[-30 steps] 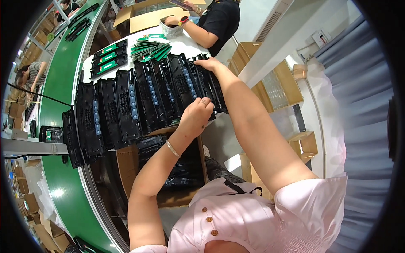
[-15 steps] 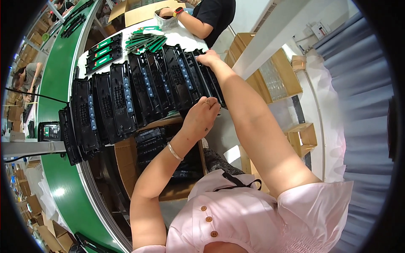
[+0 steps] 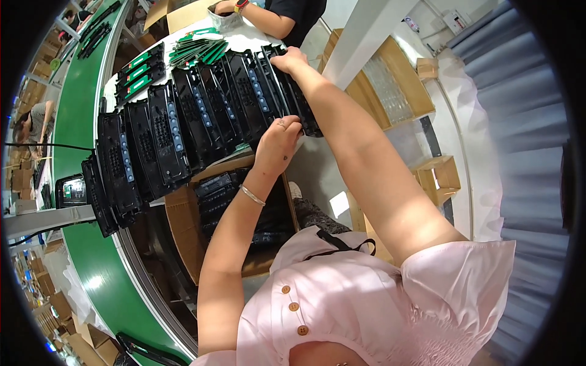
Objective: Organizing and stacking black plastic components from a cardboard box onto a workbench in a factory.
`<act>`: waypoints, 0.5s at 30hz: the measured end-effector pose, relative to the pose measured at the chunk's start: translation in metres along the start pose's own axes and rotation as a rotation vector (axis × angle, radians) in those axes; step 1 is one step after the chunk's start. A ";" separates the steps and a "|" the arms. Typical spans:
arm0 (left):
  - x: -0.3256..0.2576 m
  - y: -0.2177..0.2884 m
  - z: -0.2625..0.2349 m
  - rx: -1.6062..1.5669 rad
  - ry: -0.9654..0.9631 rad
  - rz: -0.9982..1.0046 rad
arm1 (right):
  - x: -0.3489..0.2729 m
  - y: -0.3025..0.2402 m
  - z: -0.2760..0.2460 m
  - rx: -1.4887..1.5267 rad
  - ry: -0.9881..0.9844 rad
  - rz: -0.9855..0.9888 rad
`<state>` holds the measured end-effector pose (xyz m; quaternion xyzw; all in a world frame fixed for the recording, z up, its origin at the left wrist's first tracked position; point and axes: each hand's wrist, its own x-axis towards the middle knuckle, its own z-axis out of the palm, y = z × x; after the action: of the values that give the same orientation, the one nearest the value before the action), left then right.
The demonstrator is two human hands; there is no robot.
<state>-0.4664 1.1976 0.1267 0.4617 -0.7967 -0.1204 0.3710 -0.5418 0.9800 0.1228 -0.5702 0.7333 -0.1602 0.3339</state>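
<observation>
Left hand (image 3: 276, 145): fingers bent, drawn together at the near end of the black strips (image 3: 297, 100). Right hand (image 3: 291, 61): fingers partly curled, thumb apart, touching their far end. Fingertips partly hidden; firm grip cannot be confirmed for either. Strips lie at the row's right end, on the table (image 3: 247, 38).
</observation>
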 end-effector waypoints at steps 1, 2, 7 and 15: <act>-0.001 0.000 0.002 -0.006 0.034 0.019 | 0.000 0.000 0.002 -0.005 -0.031 -0.015; -0.001 0.000 0.004 -0.004 0.032 0.019 | -0.001 0.002 0.002 -0.002 -0.032 -0.015; -0.001 -0.003 -0.001 -0.118 0.003 0.032 | -0.008 0.003 0.002 0.044 0.023 0.017; -0.005 -0.009 -0.020 -0.098 -0.002 -0.007 | -0.004 0.004 0.003 0.034 -0.030 0.023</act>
<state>-0.4446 1.2002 0.1334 0.4456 -0.7885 -0.1612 0.3920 -0.5419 0.9854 0.1196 -0.5583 0.7319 -0.1604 0.3563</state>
